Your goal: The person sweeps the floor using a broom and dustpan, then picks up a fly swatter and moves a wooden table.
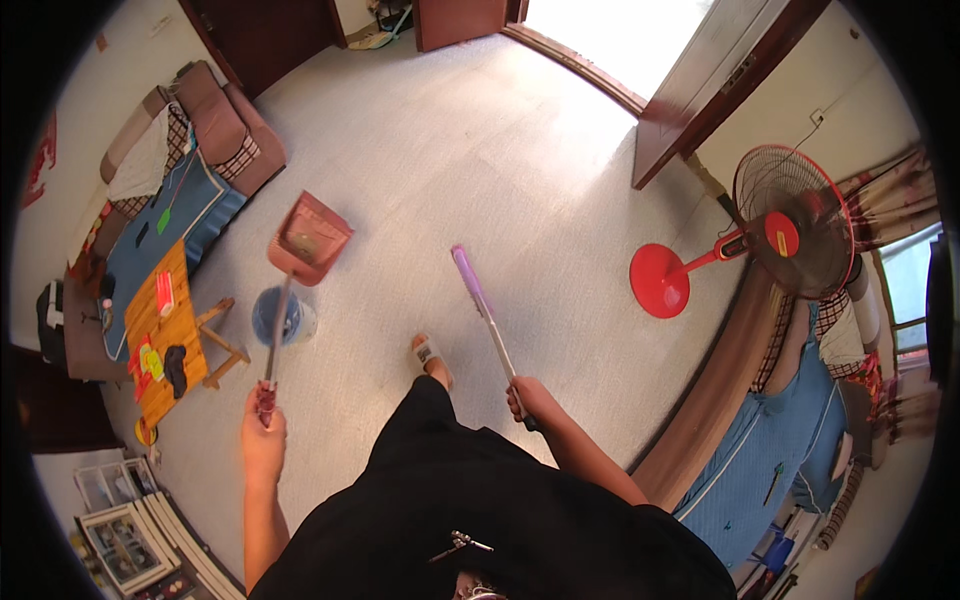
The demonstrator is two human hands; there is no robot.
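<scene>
My left hand (pixel 265 430) is closed around the handle of a long-handled dustpan (pixel 330 232). The reddish-pink pan is held out to the front left, its handle passing over a blue bucket (pixel 268 312); some debris seems to lie in it, too blurred to name. In my right hand (pixel 535 398), fingers wrapped round the dark grip, is a broom (pixel 474 285) with a pale handle and a narrow purple head. That head points forward, right of the dustpan and apart from it. Whether it touches the floor I cannot tell.
A wooden table (pixel 190 345) with small items stands at left, before a sofa (pixel 225 125). On the right are a red standing fan (pixel 775 235) and a wooden-edged seat with blue covering (pixel 735 470). Ahead, a door (pixel 690 90) stands ajar. My sandalled foot (pixel 428 352) is on the pale floor.
</scene>
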